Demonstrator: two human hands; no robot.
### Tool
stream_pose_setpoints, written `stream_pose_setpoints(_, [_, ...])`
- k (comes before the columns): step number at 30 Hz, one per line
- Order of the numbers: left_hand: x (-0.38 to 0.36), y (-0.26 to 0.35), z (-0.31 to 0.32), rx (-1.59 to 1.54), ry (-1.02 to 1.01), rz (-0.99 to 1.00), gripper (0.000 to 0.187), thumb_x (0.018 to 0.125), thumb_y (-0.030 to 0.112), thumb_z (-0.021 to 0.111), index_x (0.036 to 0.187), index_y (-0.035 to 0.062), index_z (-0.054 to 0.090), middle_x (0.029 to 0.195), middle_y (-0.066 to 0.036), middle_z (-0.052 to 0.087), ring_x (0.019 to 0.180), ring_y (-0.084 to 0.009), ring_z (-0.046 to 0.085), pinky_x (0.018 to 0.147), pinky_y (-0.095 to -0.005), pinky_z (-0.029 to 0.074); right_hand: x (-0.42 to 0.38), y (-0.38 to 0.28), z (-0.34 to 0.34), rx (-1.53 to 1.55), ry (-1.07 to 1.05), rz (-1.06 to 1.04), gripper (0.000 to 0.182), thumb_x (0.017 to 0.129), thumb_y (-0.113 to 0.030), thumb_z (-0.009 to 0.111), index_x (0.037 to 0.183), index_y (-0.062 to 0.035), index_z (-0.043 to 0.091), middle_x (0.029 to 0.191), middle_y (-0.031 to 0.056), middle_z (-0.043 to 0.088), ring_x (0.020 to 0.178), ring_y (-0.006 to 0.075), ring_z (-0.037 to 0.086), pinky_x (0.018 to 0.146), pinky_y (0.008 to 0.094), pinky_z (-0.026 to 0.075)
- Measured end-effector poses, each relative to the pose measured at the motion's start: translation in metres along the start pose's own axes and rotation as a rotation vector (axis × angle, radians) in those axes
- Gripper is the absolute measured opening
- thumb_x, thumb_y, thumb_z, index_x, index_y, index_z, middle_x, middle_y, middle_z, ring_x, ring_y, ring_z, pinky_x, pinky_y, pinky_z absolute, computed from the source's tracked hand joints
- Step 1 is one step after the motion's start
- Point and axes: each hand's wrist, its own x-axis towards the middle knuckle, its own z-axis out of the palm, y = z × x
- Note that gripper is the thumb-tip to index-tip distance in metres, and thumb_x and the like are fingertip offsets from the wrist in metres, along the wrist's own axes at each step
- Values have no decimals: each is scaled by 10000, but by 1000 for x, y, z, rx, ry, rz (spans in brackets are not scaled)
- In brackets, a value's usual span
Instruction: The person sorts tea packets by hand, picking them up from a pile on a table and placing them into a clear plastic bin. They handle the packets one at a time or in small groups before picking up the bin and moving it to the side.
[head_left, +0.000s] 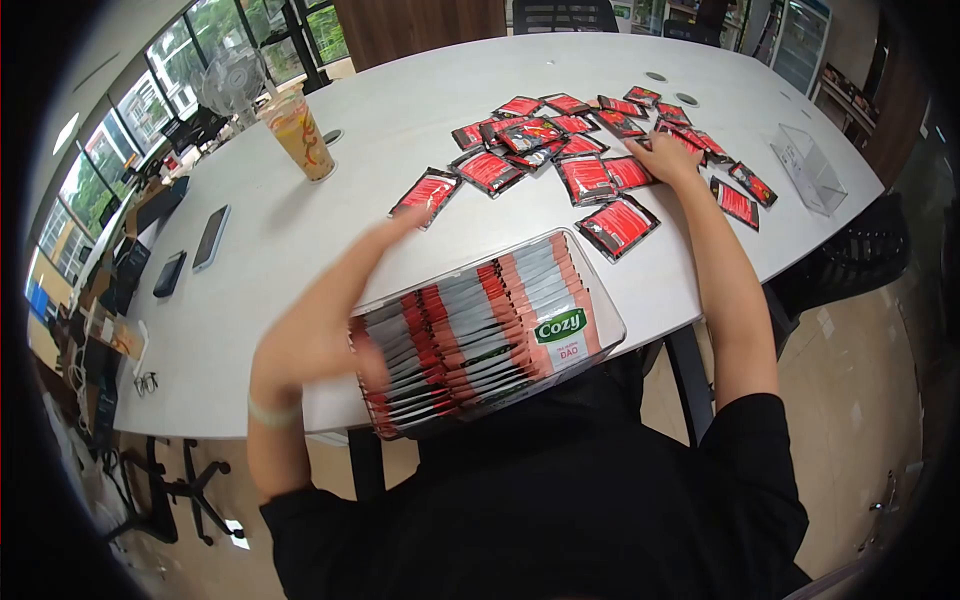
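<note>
A clear plastic box [612, 318] at the table's near edge is packed with rows of tea sachets [470, 325]; one pink sachet in front reads "Cozy" and "Dao". Smeared by motion, my left hand [325, 310] hovers at the box's left end. Its thumb and index finger are spread wide, and nothing shows between them. Red and black sachets [588, 178] lie in a loose, overlapping spread farther back. On the right part of that spread rests my right hand [668, 158], fingers apart and touching sachets; its fingertips are partly hard to make out.
A drink cup [300, 135] stands at the back left of the white table [270, 260]. A phone [212, 237] and a small dark case [170, 274] lie on the left. Near the right edge sits a clear acrylic holder [808, 172]. A black chair [850, 250] is beside the table.
</note>
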Motion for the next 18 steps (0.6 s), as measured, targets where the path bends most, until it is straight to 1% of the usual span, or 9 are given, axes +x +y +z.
stream_pose_setpoints(1, [-10,14,7,94,-61,5,1021,655,575,679,1375,-5,247,1399,-236,279,1310,-367,265,1074,-422,202,-2,3,-3,20,-7,-4,711,813,-626,433,1213,-43,508,1253,133,511,1176,310,466,937,711,170])
stream_pose_setpoints(2, [-17,28,16,96,-75,8,1021,655,575,679,1375,-5,247,1399,-236,279,1310,-367,265,1074,-422,202,-1,8,0,77,93,0,658,800,-623,468,1144,-69,561,1189,132,560,1127,300,512,944,703,172])
stream_pose_setpoints(4, [-22,46,34,689,-155,-177,1139,546,564,762,1370,-15,230,1377,-248,275,1283,-408,277,1065,-436,217,-5,16,-3,90,102,-11,625,815,-599,468,1172,-92,547,1194,128,557,1139,305,499,930,702,193])
stream_pose_setpoints(7, [-22,37,31,556,-100,-115,1102,548,503,775,1363,-14,243,1319,-235,336,1216,-410,347,1037,-438,264,-1,23,3,73,169,-81,503,841,-542,472,1184,-185,563,1234,124,528,1173,300,466,925,681,227])
stream_pose_setpoints(10, [-18,30,26,469,-92,-73,1065,547,427,775,1365,-4,245,1278,-220,375,1145,-380,404,998,-437,308,6,14,8,66,189,-275,440,848,-542,457,1176,-272,572,1360,102,411,1280,318,336,977,671,158])
stream_pose_setpoints(13, [-11,25,23,447,-88,-50,1042,545,375,760,1366,-4,244,1270,-217,384,1118,-373,414,985,-439,319,17,-2,16,11,121,-284,526,861,-599,350,1206,-259,554,1427,104,306,1328,358,228,1005,665,114])
stream_pose_setpoints(15, [-9,21,22,443,-77,-38,1039,541,369,760,1365,-4,248,1266,-216,387,1121,-374,412,989,-441,315,24,-7,15,4,133,-285,536,882,-585,309,1235,-251,534,1400,94,356,1299,323,298,995,676,109])
stream_pose_setpoints(17, [-7,20,21,433,-75,-37,1036,538,363,760,1364,-3,253,1263,-214,391,1123,-375,410,993,-443,311,26,-12,4,-96,-19,-246,560,884,-589,301,1171,-205,590,1296,124,475,1249,317,372,998,669,104])
stream_pose_setpoints(18, [-7,22,20,432,-84,-47,1032,538,358,759,1365,2,255,1263,-214,390,1129,-376,407,997,-443,309,29,-14,0,-184,11,-225,617,886,-589,293,1017,-113,664,1074,163,609,1113,325,502,1002,644,131])
